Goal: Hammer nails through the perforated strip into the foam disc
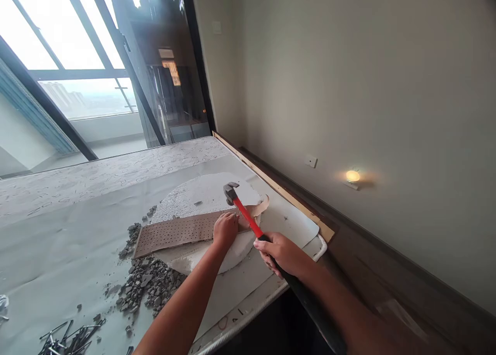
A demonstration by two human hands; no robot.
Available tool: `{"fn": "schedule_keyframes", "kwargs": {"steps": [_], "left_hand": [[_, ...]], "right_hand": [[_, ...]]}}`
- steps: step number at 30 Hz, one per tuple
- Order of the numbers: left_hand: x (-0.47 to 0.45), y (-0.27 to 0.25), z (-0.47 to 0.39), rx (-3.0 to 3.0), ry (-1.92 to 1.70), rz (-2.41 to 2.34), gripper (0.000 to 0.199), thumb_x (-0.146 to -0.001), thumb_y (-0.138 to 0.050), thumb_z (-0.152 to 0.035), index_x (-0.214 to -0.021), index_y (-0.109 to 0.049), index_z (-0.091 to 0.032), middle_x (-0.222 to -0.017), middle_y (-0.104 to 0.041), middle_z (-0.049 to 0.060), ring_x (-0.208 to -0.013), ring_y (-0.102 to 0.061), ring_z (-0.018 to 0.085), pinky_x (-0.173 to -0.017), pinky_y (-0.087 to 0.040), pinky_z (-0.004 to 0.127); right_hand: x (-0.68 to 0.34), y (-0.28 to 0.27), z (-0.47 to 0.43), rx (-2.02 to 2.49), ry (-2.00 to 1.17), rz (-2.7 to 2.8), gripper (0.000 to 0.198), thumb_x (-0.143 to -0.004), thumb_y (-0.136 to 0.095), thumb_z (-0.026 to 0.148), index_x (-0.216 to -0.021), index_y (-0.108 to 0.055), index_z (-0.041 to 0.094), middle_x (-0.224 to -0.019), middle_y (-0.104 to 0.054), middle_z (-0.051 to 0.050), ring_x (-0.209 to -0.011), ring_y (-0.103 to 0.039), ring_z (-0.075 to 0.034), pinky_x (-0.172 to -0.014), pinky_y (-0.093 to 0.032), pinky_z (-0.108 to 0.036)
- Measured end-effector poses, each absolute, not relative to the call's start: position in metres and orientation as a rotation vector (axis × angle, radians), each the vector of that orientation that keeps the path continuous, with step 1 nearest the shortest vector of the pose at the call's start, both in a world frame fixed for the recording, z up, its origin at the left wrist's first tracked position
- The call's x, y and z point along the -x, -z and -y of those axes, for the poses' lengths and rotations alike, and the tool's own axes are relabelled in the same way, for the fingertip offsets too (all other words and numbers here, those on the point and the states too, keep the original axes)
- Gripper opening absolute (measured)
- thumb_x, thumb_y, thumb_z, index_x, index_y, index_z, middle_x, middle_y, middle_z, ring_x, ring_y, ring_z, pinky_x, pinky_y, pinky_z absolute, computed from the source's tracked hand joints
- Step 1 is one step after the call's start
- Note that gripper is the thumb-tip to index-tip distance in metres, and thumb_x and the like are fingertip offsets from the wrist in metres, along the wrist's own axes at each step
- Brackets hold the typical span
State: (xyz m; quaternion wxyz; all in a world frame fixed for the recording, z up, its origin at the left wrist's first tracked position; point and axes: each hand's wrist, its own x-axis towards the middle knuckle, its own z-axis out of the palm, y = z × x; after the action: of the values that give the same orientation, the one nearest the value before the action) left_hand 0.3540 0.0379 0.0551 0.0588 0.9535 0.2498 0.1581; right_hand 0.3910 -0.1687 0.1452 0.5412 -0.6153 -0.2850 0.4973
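From where I stand, the right hand [281,254] is wrapped round the dark end of a red-and-black hammer [248,219], whose head hangs at twelve o'clock from the left hand [226,232]. That left grip bunches its fingers on a perforated brown strip [176,235]; whether they pinch anything, I can't tell. The strip lies across a rough white slab [205,189] on the covered mattress [46,257]. Grey rubble [149,285] spills at the strip's seven o'clock, with nails [72,339] farther out toward eight.

Apparently a home: tall windows [70,29] at upper left, night light [352,176] and socket [311,161] at right.
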Motion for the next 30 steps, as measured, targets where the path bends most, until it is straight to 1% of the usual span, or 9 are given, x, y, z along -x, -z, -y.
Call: {"fn": "schedule_keyframes", "kwargs": {"steps": [4, 9, 12, 15, 19, 23, 27, 30], "left_hand": [[-0.354, -0.053, -0.039, -2.872, -0.506, -0.762, 0.030, -0.087, -0.038, -0.020, -0.072, -0.064, -0.017, -0.079, -0.065, 0.006, -0.081, -0.057, 0.018, -0.074, -0.038, 0.029], [-0.353, -0.053, -0.038, -2.863, -0.503, -0.760, 0.034, -0.088, -0.036, -0.022, -0.067, -0.063, -0.018, -0.074, -0.064, 0.006, -0.078, -0.057, 0.018, -0.072, -0.038, 0.029], [-0.353, -0.053, -0.038, -2.862, -0.510, -0.767, 0.033, -0.088, -0.037, -0.023, -0.068, -0.063, -0.017, -0.076, -0.064, 0.006, -0.079, -0.057, 0.018, -0.072, -0.038, 0.028], [-0.352, -0.052, -0.038, -2.869, -0.528, -0.717, 0.034, -0.089, -0.036, -0.023, -0.068, -0.062, -0.018, -0.076, -0.063, 0.006, -0.078, -0.056, 0.018, -0.071, -0.038, 0.028], [-0.352, -0.051, -0.038, -2.843, -0.546, -0.718, 0.034, -0.088, -0.037, -0.023, -0.068, -0.063, -0.018, -0.076, -0.064, 0.007, -0.079, -0.056, 0.018, -0.072, -0.038, 0.029], [-0.352, -0.051, -0.039, -2.846, -0.539, -0.705, 0.033, -0.088, -0.037, -0.022, -0.071, -0.065, -0.018, -0.079, -0.064, 0.007, -0.082, -0.056, 0.019, -0.073, -0.039, 0.029], [-0.352, -0.051, -0.038, -2.865, -0.546, -0.709, 0.034, -0.088, -0.036, -0.022, -0.069, -0.064, -0.018, -0.077, -0.064, 0.007, -0.080, -0.056, 0.019, -0.072, -0.039, 0.030], [-0.352, -0.051, -0.038, -2.902, -0.521, -0.718, 0.035, -0.089, -0.035, -0.023, -0.069, -0.063, -0.018, -0.077, -0.064, 0.006, -0.079, -0.056, 0.019, -0.074, -0.038, 0.030]], "right_hand": [[-0.390, -0.147, 0.168, 1.541, -1.227, 0.598, 0.021, -0.079, -0.050, 0.032, -0.066, -0.038, 0.020, -0.045, -0.040, 0.008, -0.034, -0.035, -0.006, -0.031, -0.027, -0.018], [-0.390, -0.146, 0.168, 1.462, -1.200, 0.667, 0.023, -0.081, -0.047, 0.032, -0.063, -0.038, 0.021, -0.043, -0.038, 0.008, -0.033, -0.034, -0.006, -0.031, -0.029, -0.019], [-0.391, -0.144, 0.168, 1.520, -1.236, 0.593, 0.021, -0.080, -0.048, 0.032, -0.065, -0.038, 0.021, -0.044, -0.039, 0.009, -0.033, -0.034, -0.006, -0.031, -0.028, -0.019], [-0.391, -0.145, 0.169, 1.472, -1.223, 0.619, 0.022, -0.080, -0.048, 0.032, -0.065, -0.039, 0.020, -0.046, -0.040, 0.008, -0.033, -0.035, -0.006, -0.032, -0.029, -0.019], [-0.390, -0.148, 0.170, 1.522, -1.230, 0.608, 0.023, -0.080, -0.047, 0.029, -0.061, -0.037, 0.021, -0.042, -0.038, 0.008, -0.032, -0.034, -0.006, -0.031, -0.028, -0.019], [-0.388, -0.150, 0.168, 1.505, -1.216, 0.597, 0.020, -0.080, -0.047, 0.028, -0.063, -0.039, 0.020, -0.043, -0.039, 0.008, -0.033, -0.034, -0.006, -0.031, -0.029, -0.019], [-0.386, -0.154, 0.168, 1.542, -1.223, 0.595, 0.024, -0.081, -0.044, 0.026, -0.059, -0.036, 0.020, -0.039, -0.036, 0.008, -0.031, -0.033, -0.006, -0.031, -0.028, -0.019], [-0.384, -0.157, 0.170, 1.535, -1.211, 0.576, 0.023, -0.080, -0.045, 0.026, -0.059, -0.037, 0.020, -0.041, -0.037, 0.008, -0.031, -0.034, -0.006, -0.031, -0.027, -0.020]]}}
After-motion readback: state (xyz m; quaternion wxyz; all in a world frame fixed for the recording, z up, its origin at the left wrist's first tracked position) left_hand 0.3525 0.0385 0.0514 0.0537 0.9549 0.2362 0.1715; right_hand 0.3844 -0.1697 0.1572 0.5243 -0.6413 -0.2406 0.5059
